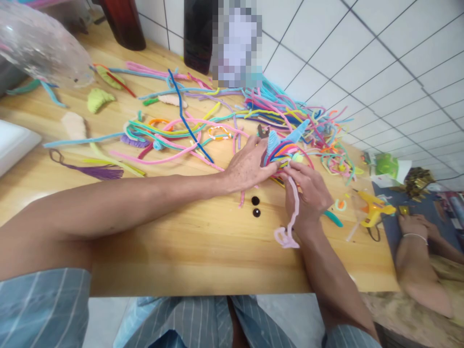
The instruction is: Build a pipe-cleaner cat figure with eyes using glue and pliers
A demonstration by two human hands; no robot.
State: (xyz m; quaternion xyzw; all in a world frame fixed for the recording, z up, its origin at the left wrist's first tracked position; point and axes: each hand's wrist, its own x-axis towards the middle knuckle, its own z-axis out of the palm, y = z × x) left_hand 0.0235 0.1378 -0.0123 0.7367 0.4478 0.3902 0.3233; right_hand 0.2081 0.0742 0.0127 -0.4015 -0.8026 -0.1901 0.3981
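My left hand (248,164) rests on the wooden table (188,241), its fingers closed on a multicoloured pipe-cleaner figure (284,145) with blue fuzzy ears. My right hand (308,191) pinches a pale pink pipe cleaner (292,217) against the figure; the cleaner's free end hangs down and curls near my wrist. Two black button eyes (255,206) lie on the table just below my hands.
A big tangle of coloured pipe cleaners (232,116) covers the table behind my hands. A purple tassel (97,170) lies at left. A yellow glue gun (373,210) and another person's hand (413,227) are at right. Dark bottles (197,34) stand by the tiled wall.
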